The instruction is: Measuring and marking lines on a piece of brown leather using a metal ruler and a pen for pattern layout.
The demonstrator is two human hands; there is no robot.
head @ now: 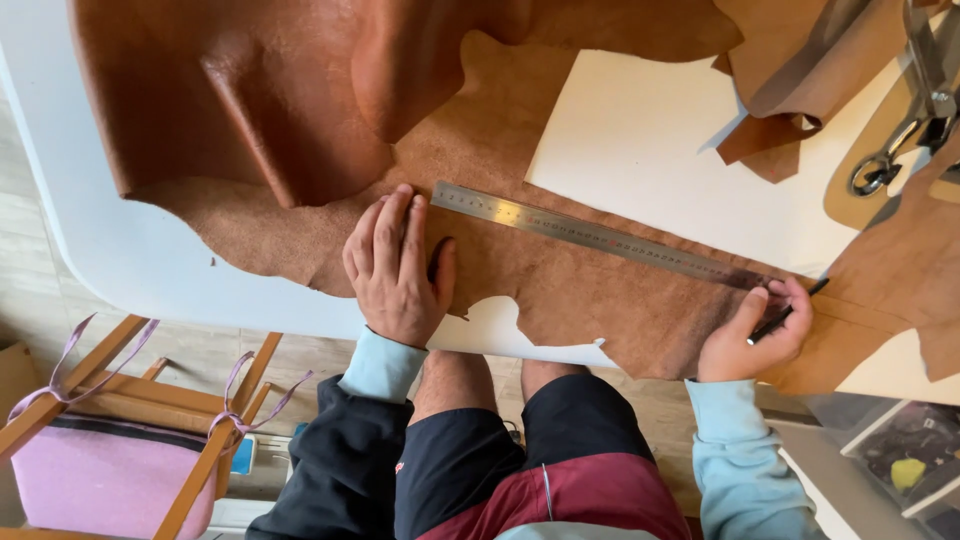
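Note:
A brown leather hide [560, 290] lies rough side up on a white table [120, 250]. A long steel ruler [590, 235] rests slantwise across it. My left hand [398, 265] presses flat on the leather at the ruler's left end, fingers together. My right hand [757, 332] holds a thin dark pen [785, 313] with its tip against the ruler's right end.
Folded smooth leather [250, 100] bunches up at the table's far left. Leather scraps [790, 90] and metal scissors [900, 140] lie at the far right. A wooden chair with a pink cushion [100, 480] stands at the lower left. A clear box [905, 455] sits at the lower right.

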